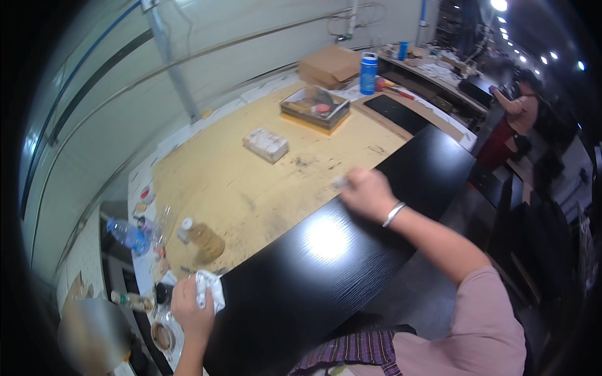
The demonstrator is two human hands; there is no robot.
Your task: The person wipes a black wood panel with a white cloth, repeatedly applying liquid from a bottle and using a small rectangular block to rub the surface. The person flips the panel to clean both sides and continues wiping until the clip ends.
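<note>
A long black wood-grain board (285, 276) lies diagonally along the near edge of the table. My left hand (190, 308) is closed on a crumpled white cloth (215, 289) at the board's left end. Over the board's far edge, near its middle, my right hand (367, 193) is closed, and a small whitish piece (339, 182) pokes out from its fingers; what it is I cannot make out. A bottle of yellowish liquid (207, 241) with a white cap stands beyond my left hand.
On the yellowish tabletop (251, 207) sit a whitish block (266, 145) and a tray of small items (313, 116). A blue bottle (368, 74) and cardboard box (329, 66) stand behind. Plastic bottles (128, 235) crowd the left edge. Another person (517, 113) works at the right.
</note>
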